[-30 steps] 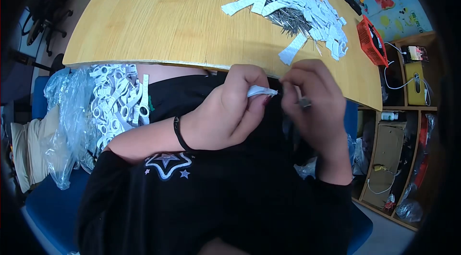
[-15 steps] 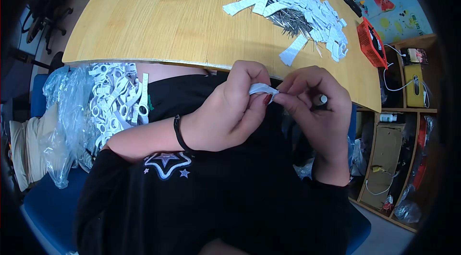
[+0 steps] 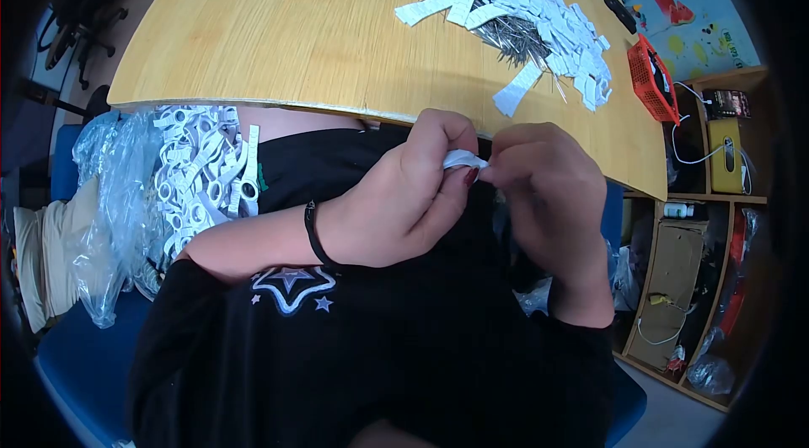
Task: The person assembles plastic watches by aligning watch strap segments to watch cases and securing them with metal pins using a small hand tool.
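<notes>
The left hand [image 3: 417, 187] is pinching a folded white strip [image 3: 461, 160] just off the edge of the wooden table [image 3: 253, 35]; the right hand [image 3: 552, 174] is meeting the strip's narrow end, its exact grip hidden. Pinching firmly near that end should be steadying it.

Through the head view I am watching the left hand [image 3: 400, 191] pinching a white strip [image 3: 460, 160] while the right hand [image 3: 552, 182] is touching its end. On the table [image 3: 253, 35], other strips [image 3: 577, 43] are lying partly over thin metal pieces [image 3: 516, 39].
</notes>
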### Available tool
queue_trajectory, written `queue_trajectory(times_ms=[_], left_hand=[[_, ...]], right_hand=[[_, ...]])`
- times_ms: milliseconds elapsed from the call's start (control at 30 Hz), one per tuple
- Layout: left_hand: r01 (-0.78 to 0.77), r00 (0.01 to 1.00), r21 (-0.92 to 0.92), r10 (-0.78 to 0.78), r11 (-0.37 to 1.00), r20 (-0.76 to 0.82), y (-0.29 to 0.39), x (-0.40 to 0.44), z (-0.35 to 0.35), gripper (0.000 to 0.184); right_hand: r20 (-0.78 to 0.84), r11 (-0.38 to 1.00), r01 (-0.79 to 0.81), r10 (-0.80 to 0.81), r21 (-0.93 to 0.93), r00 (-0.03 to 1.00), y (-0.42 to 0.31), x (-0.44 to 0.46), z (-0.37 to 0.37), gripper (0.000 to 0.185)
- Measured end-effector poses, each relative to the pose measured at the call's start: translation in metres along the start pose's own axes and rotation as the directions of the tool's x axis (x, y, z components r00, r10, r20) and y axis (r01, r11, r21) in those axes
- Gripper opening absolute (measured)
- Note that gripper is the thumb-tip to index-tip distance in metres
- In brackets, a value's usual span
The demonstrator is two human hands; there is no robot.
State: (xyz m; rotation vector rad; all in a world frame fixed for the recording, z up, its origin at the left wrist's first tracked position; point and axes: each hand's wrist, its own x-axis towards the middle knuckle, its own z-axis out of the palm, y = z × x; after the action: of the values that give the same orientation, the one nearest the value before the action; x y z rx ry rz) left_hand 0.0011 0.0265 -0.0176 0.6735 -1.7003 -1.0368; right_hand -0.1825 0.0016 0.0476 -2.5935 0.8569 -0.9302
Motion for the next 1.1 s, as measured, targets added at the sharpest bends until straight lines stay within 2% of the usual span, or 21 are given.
queue_trajectory(times_ms=[133, 200, 300, 333, 400, 500, 600, 800, 900, 967, 1000, 1033, 1100], left_hand=[[0.007, 1.000, -0.040, -0.007, 0.999, -0.017, -0.001, -0.001, 0.002, 0.023], [0.008, 0.999, 0.010, -0.008, 1.000, -0.033, 0.000, -0.001, 0.002, 0.022], [0.024, 0.999, 0.011, -0.024, 1.000, -0.033, -0.002, -0.001, 0.002, 0.019], [0.032, 0.999, 0.000, -0.032, 0.999, -0.029, -0.003, -0.001, 0.002, 0.019], [0.117, 0.991, -0.153, -0.125, 0.981, -0.040, 0.004, 0.000, 0.002, 0.018], [0.134, 0.986, -0.235, -0.153, 0.963, -0.064, 0.005, -0.001, 0.004, 0.018], [0.174, 0.979, -0.256, -0.194, 0.951, -0.055, 0.006, -0.001, 0.002, 0.018], [0.192, 0.977, -0.256, -0.210, 0.947, -0.045, 0.004, -0.001, 0.002, 0.019], [0.197, 0.977, -0.303, -0.211, 0.932, -0.014, 0.004, -0.003, 0.001, 0.018], [0.229, 0.967, -0.418, -0.256, 0.879, -0.008, 0.005, -0.003, 0.002, 0.017], [0.251, 0.954, -0.506, -0.299, 0.825, -0.014, 0.006, -0.002, 0.002, 0.017], [0.267, 0.940, -0.588, -0.341, 0.763, -0.016, 0.007, -0.001, 0.002, 0.016], [0.272, 0.929, -0.694, -0.371, 0.667, 0.007, 0.005, 0.001, 0.001, 0.015]], right_hand=[[0.013, 0.998, 0.045, -0.044, -0.049, 0.999, 0.001, 0.002, 0.005, 0.024], [0.038, 0.997, 0.029, -0.027, -0.073, 0.999, 0.000, 0.002, 0.005, 0.022], [0.129, 0.986, 0.060, -0.040, -0.157, 0.991, -0.002, 0.002, 0.003, 0.021], [0.104, 0.992, 0.049, -0.037, -0.116, 0.994, -0.001, 0.002, 0.002, 0.021], [0.054, 0.999, 0.031, -0.029, -0.030, 0.998, 0.002, 0.001, 0.000, 0.022], [-0.067, 0.991, -0.101, 0.106, 0.083, 0.992, -0.003, 0.003, 0.001, 0.024], [-0.084, 0.990, -0.102, 0.110, 0.093, 0.990, -0.005, 0.004, -0.001, 0.025], [-0.060, 0.995, 0.017, -0.012, 0.094, 0.998, 0.005, 0.003, 0.003, 0.022], [-0.064, 0.988, -0.076, 0.085, 0.138, 0.994, -0.001, 0.001, 0.001, 0.020], [-0.138, 0.953, -0.269, 0.288, 0.139, 0.948, -0.008, -0.003, -0.004, 0.017], [-0.174, 0.921, -0.362, 0.384, 0.145, 0.907, -0.009, -0.004, -0.007, 0.016], [-0.224, 0.936, -0.324, 0.349, 0.141, 0.910, -0.002, -0.008, -0.008, 0.013], [-0.260, 0.898, -0.410, 0.439, 0.158, 0.860, 0.011, -0.018, -0.010, 0.012]])
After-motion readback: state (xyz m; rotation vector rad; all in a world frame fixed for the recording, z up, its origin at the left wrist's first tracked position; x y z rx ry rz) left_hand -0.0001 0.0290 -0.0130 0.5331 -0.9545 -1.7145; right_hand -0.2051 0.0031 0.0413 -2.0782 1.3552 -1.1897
